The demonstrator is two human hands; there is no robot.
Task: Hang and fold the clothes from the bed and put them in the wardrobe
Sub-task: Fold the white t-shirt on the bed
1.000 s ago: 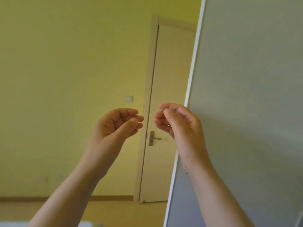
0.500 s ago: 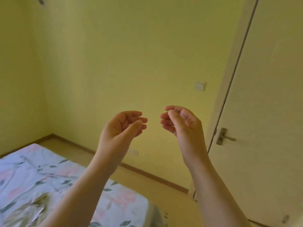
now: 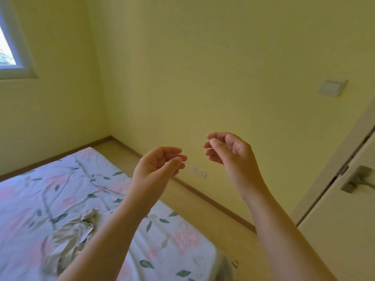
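Note:
A bed (image 3: 172, 236) with a floral sheet fills the lower left. A crumpled beige garment (image 3: 69, 238) lies on it, partly behind my left forearm. My left hand (image 3: 158, 165) is raised above the bed's far edge, fingers loosely curled, holding nothing. My right hand (image 3: 229, 151) is raised a little higher to its right, in front of the yellow wall, fingers also loosely curled and empty. The two hands are apart. The wardrobe is out of view.
A room door (image 3: 345, 230) with a metal handle (image 3: 357, 179) stands at the right. A strip of wooden floor (image 3: 203, 203) runs between bed and wall. A wall socket (image 3: 199, 172), a light switch (image 3: 331, 88) and a window (image 3: 12, 47) at the upper left are visible.
The view has swung left and down, from the grey wardrobe panel and door to the bed. Both hands keep the same raised, loosely curled pose.

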